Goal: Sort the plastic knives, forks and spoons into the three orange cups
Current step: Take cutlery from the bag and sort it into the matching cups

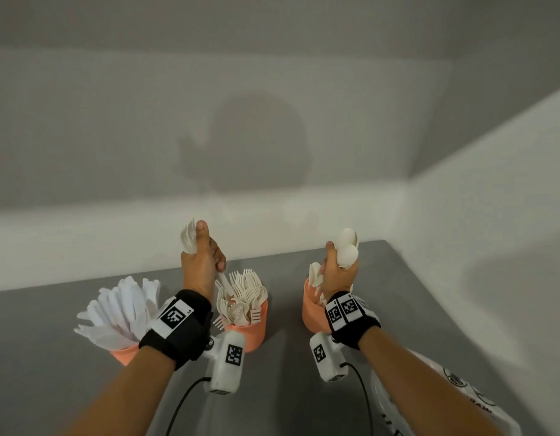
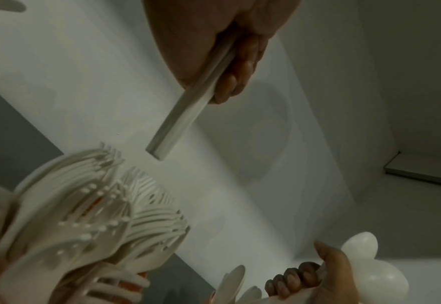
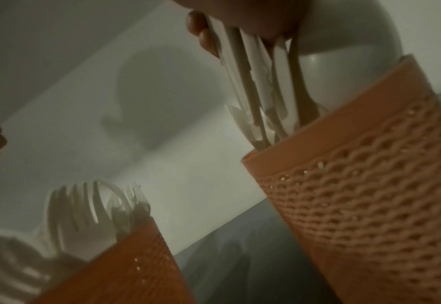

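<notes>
Three orange cups stand in a row on a matte grey table set into a corner of plain white walls, where a rounded shadow falls behind the hands. The left cup holds a fan of smooth white knives; the middle cup bristles with cream forks, tines up; the right cup, its wall moulded in a woven, basket-like relief, holds a few spoons. The left hand is raised above the middle cup, fingers curled round a small bundle of forks, whose flat handles jut from under the fist. The right hand grips a bunch of spoons over the right cup, rounded bowls uppermost and handle ends reaching down into the cup's mouth. Black wrist straps carry white camera housings with square coded markers, which hide part of the left and right cups. A crinkled clear plastic bag with dark print lies under the right forearm.
</notes>
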